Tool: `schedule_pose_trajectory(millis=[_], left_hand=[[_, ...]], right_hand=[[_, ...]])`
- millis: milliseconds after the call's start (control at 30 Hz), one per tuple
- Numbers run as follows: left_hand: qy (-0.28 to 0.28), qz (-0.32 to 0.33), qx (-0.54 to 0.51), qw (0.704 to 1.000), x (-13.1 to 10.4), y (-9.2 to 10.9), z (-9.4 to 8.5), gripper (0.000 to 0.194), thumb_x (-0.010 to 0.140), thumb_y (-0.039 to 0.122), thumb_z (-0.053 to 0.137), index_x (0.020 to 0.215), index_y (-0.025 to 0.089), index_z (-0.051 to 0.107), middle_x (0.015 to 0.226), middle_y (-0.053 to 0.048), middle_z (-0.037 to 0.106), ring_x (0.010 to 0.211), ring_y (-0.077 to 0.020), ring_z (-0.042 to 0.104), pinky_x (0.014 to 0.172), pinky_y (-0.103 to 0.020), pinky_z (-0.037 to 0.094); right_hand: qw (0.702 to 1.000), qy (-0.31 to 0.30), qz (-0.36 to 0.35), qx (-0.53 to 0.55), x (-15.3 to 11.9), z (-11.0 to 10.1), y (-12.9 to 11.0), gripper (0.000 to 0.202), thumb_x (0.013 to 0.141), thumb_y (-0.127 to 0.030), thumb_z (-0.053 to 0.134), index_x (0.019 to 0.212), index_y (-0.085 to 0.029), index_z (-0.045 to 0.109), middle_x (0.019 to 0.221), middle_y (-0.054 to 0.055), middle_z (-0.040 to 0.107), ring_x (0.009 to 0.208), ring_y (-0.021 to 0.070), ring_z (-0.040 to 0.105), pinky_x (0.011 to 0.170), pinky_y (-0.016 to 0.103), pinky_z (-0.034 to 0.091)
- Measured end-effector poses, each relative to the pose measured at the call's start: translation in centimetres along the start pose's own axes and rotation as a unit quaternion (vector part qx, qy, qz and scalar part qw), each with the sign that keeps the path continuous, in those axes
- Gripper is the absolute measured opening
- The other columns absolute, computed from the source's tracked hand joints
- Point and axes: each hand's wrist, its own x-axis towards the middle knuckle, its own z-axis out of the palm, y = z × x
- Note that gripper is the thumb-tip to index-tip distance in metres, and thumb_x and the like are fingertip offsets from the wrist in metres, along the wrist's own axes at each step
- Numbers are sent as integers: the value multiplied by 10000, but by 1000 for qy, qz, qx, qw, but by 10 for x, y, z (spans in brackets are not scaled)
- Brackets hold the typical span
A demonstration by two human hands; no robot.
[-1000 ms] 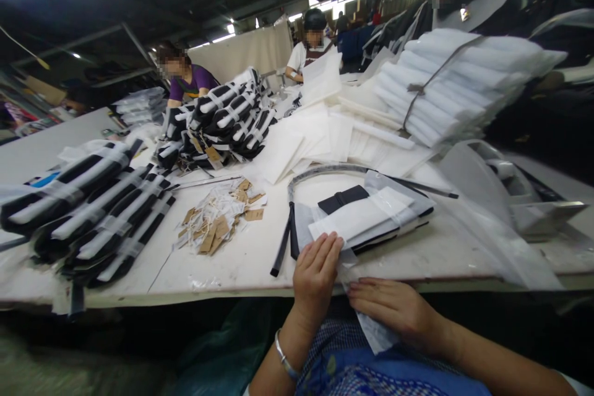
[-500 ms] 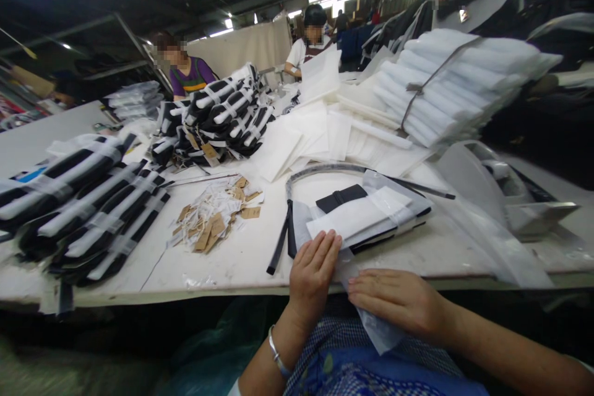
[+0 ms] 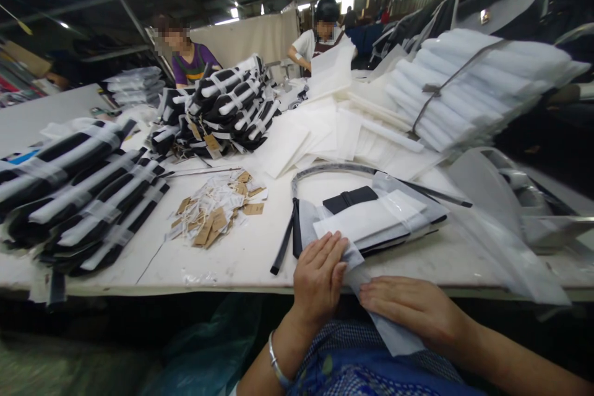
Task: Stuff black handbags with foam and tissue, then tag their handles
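Observation:
My left hand [image 3: 320, 275] is at the table's front edge, fingers together and thumb beside them, closed on a translucent white sheet strip [image 3: 394, 337]. My right hand [image 3: 413, 309] lies along the strip's lower part, with fingers straight and pressed together; its thumb is hidden. The strip's free end hangs over my lap. Just beyond my left fingertips lies a black handbag [image 3: 297, 229], partly covered by translucent wrapping. A white folded piece [image 3: 371, 219] rests across it, near a black flap [image 3: 350, 198]. The bag's handle [image 3: 334, 168] is wrapped and arches behind it.
Tan paper tags [image 3: 213, 226] with strings lie left of the bag. Wrapped black bundles [image 3: 93, 204] are stacked further left, with another pile [image 3: 227, 99] behind. White sheets [image 3: 297, 136] and a strapped stack of white packs [image 3: 477, 86] lie beyond. Two co-workers [image 3: 195, 59] are across the table.
The view has shifted slightly, so the bag and hands sit further right. My left thumb now shows beside the fingers, and more of the strip is visible between my hands.

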Motion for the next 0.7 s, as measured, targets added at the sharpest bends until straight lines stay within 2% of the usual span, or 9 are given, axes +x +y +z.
schedule_pose_trajectory(millis=[133, 300, 367, 533, 700], left_hand=[[49, 1, 7, 999, 2, -2, 9, 320, 1012, 258, 493, 1308, 190, 594, 1311, -63, 668, 1252, -199, 595, 1031, -390, 498], [85, 43, 32, 995, -1, -7, 16, 313, 969, 199, 579, 1280, 194, 618, 1283, -63, 683, 1221, -213, 620, 1008, -394, 515], [86, 63, 43, 993, -3, -10, 16, 331, 973, 175, 565, 1301, 184, 605, 1299, -67, 673, 1238, -214, 607, 1019, -392, 507], [59, 89, 60, 992, -5, -14, 13, 372, 1023, 125, 395, 1346, 173, 572, 1336, -62, 650, 1290, -206, 560, 1031, -379, 487], [91, 76, 66, 991, -4, -12, 15, 311, 1011, 157, 450, 1262, 171, 633, 1265, -94, 682, 1201, -218, 605, 990, -380, 507]], right_hand=[[1000, -16, -2, -9, -1, -2, -3, 288, 1029, -153, 425, 1225, -126, 635, 1118, 106, 748, 1121, 153, 674, 1044, 305, 520], [1000, -10, -5, -14, 4, -6, -2, 291, 1031, -166, 419, 1209, -119, 644, 1109, 114, 750, 1114, 156, 677, 1043, 307, 522], [1000, -10, -8, -18, 9, -9, -1, 288, 1027, -169, 425, 1207, -121, 645, 1102, 114, 752, 1098, 158, 684, 1031, 306, 530], [999, -12, -22, -40, 28, -17, 4, 279, 1030, -176, 419, 1188, -127, 643, 1076, 107, 758, 1061, 161, 694, 992, 310, 547], [997, -8, -35, -75, 61, -21, 23, 261, 1023, -166, 426, 1156, -148, 651, 1042, 74, 764, 986, 158, 708, 960, 343, 538]])
